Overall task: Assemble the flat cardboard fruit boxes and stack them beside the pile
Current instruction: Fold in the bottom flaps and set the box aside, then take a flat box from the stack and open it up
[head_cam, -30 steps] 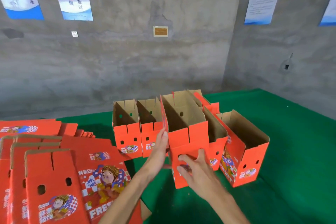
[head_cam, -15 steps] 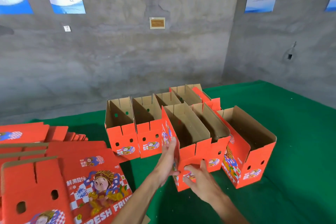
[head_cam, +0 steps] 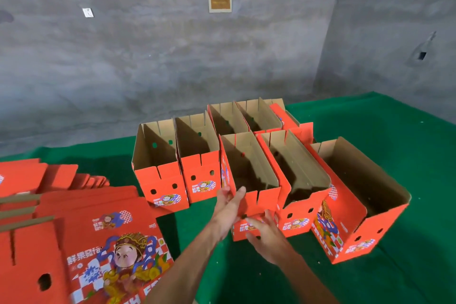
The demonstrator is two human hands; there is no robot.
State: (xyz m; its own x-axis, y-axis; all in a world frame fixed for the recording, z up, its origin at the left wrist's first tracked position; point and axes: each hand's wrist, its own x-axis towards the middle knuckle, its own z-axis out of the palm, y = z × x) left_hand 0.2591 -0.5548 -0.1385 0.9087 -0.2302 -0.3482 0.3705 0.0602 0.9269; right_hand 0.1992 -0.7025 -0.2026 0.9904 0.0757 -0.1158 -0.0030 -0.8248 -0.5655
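An assembled red fruit box [head_cam: 267,198], open at the top, stands on the green cloth [head_cam: 407,155] in the front row of finished boxes. My left hand [head_cam: 228,206] touches its near left corner with straight fingers. My right hand [head_cam: 267,232] lies flat with spread fingers on its front face, covering part of the print. To the left lies the pile of flat red boxes [head_cam: 81,227], overlapping one another.
Finished open boxes stand around it: two to the left [head_cam: 162,185] [head_cam: 202,173], two to the right [head_cam: 302,216] [head_cam: 357,239], more behind [head_cam: 228,118]. A grey concrete wall [head_cam: 172,69] runs behind.
The box has come down from above the others and now stands in the row on the cloth. Both hands stayed on it, and my view has tipped downward.
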